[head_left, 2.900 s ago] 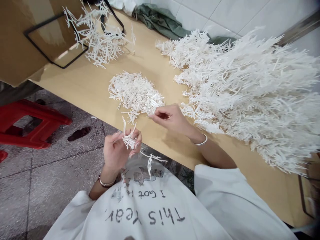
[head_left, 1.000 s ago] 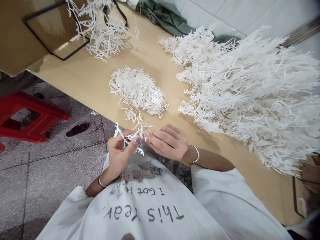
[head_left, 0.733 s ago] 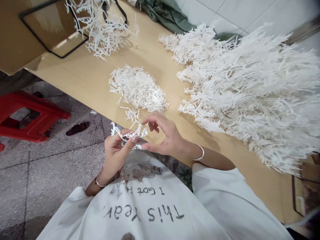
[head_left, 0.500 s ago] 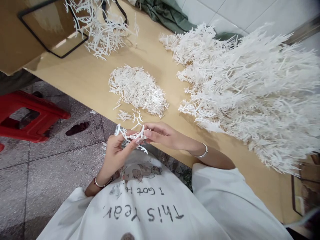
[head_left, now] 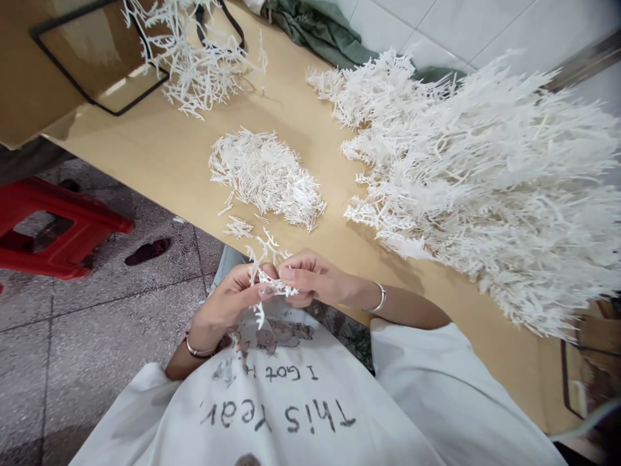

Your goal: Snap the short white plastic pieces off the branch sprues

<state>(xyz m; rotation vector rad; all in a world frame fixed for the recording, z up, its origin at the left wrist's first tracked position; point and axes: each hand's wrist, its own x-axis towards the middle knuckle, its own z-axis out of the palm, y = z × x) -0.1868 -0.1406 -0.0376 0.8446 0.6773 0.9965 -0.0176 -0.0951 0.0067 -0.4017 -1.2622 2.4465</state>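
Observation:
Between my hands, close to the table's near edge, is a white branched plastic piece (head_left: 257,259) that looks like a moulding runner with short prongs. My left hand (head_left: 237,294) pinches it from the left, thumb on top. My right hand (head_left: 313,278) grips its other side with thumb and fingers pressed together. Small white bits show between the fingertips; their exact shape is hard to make out. Just beyond the hands lies a small cluster of thin white sticks (head_left: 239,226), and behind it a larger heap of short white pieces (head_left: 266,175).
A big mound of white branched strands (head_left: 485,175) covers the table's right side. More white branched frames (head_left: 194,71) lie at the back left, beside a black metal frame (head_left: 97,58). Green cloth (head_left: 320,29) lies along the tiled wall. A red stool (head_left: 58,226) stands on the floor at left.
Both hands have come slightly nearer to my body and closer together. The branched piece has turned, with its arms now pointing more up and down.

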